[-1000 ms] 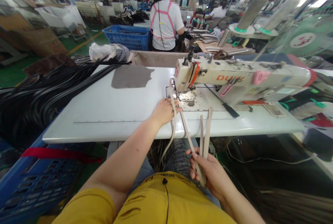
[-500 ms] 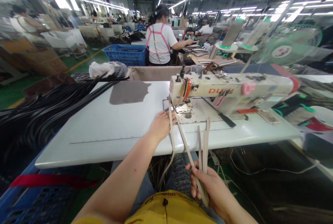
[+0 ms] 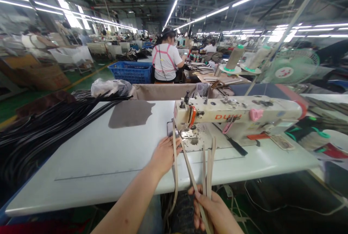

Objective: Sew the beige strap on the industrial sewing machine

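My left hand point(image 3: 165, 154) lies on the white sewing table point(image 3: 108, 158), its fingertips beside the needle area of the sewing machine point(image 3: 239, 112). A narrow beige strip point(image 3: 175, 168) hangs across those fingers from the machine head and over the table's front edge. Below that edge, my right hand point(image 3: 208, 208) is closed around several beige strips point(image 3: 209, 170). One of them slants up to the needle area; the others stick up with free ends. Whether my left fingers grip anything is hard to see.
Black strips point(image 3: 67, 129) are heaped at the left. A grey-brown piece point(image 3: 130, 113) lies on the table, and a black-handled tool point(image 3: 236, 146) by the machine. Beyond are a blue basket point(image 3: 130, 71), a seated person point(image 3: 164, 60), thread cones point(image 3: 235, 58) and a green fan point(image 3: 290, 67).
The view has tilted upward, so the table and both hands appear lower. Both hands keep nearly the same places relative to the machine. The person ahead has drawn an arm in.
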The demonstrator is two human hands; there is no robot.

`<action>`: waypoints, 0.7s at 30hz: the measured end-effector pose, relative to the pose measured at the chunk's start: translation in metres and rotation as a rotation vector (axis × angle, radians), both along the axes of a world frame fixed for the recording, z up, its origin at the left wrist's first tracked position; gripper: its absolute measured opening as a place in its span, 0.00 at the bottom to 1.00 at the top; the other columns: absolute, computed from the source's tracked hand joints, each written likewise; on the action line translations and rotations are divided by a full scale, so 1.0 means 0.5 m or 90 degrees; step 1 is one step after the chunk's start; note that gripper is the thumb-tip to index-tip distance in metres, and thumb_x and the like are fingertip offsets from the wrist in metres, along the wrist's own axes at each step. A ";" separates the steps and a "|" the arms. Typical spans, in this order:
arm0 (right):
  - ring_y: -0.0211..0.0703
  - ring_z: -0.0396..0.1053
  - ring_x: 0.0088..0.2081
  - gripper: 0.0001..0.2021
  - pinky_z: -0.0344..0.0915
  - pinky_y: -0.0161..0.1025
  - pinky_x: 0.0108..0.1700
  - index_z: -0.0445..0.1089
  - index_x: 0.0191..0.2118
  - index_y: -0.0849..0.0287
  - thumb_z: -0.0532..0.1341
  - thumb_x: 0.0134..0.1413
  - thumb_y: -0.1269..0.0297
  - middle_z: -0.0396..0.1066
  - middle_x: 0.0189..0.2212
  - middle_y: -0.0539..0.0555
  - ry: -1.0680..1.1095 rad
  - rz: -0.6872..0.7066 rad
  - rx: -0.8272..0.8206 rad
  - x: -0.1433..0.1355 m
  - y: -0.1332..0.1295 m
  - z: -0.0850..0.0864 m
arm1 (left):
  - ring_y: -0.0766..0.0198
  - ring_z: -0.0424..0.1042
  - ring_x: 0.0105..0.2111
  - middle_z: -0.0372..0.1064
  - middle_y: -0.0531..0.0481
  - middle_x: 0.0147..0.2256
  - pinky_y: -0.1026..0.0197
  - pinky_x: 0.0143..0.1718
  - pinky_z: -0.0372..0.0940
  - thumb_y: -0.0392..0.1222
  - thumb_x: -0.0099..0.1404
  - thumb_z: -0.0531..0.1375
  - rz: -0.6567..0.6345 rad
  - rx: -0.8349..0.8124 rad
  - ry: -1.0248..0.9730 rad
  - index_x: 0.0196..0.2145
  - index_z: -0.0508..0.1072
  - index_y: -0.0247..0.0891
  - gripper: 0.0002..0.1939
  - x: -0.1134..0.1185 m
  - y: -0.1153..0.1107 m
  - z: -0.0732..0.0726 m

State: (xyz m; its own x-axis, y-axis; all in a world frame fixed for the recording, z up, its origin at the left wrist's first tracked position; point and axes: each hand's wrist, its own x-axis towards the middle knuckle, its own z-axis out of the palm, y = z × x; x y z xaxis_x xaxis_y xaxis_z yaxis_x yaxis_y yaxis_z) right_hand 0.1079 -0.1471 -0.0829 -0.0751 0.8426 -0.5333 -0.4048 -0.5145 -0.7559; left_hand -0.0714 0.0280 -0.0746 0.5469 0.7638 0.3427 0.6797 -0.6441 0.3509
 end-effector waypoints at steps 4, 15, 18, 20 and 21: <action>0.37 0.69 0.15 0.30 0.56 0.27 0.15 0.74 0.44 0.62 0.73 0.48 0.40 0.67 0.16 0.45 0.004 0.017 0.022 0.002 0.023 0.010 | 0.53 0.68 0.64 0.71 0.45 0.63 0.43 0.67 0.61 0.45 0.79 0.53 0.004 -0.009 0.011 0.62 0.72 0.40 0.19 0.000 -0.002 -0.002; 0.35 0.68 0.17 0.30 0.62 0.29 0.20 0.73 0.46 0.59 0.72 0.50 0.37 0.68 0.18 0.45 0.032 0.056 0.018 0.014 0.032 -0.029 | 0.53 0.68 0.64 0.72 0.46 0.62 0.42 0.67 0.61 0.45 0.79 0.52 0.003 -0.025 -0.009 0.62 0.72 0.43 0.20 0.001 -0.008 0.007; 0.36 0.67 0.17 0.31 0.62 0.31 0.21 0.74 0.44 0.60 0.73 0.47 0.36 0.67 0.17 0.44 0.037 0.072 0.023 0.022 0.037 -0.026 | 0.53 0.68 0.64 0.72 0.46 0.62 0.43 0.68 0.61 0.45 0.79 0.52 0.009 -0.021 -0.022 0.62 0.73 0.42 0.20 0.002 -0.010 0.007; 0.36 0.67 0.16 0.32 0.62 0.32 0.22 0.74 0.42 0.60 0.73 0.45 0.34 0.67 0.16 0.44 0.026 0.087 0.020 0.026 0.043 -0.022 | 0.54 0.68 0.64 0.72 0.46 0.61 0.44 0.68 0.60 0.46 0.79 0.53 0.015 -0.014 -0.034 0.61 0.74 0.43 0.19 0.002 -0.010 0.006; 0.37 0.67 0.16 0.33 0.62 0.33 0.22 0.74 0.42 0.60 0.73 0.45 0.34 0.67 0.16 0.44 0.018 0.089 0.017 0.027 0.045 -0.018 | 0.54 0.69 0.64 0.73 0.47 0.61 0.45 0.68 0.60 0.46 0.79 0.53 0.018 -0.012 -0.039 0.61 0.74 0.44 0.19 0.003 -0.010 0.005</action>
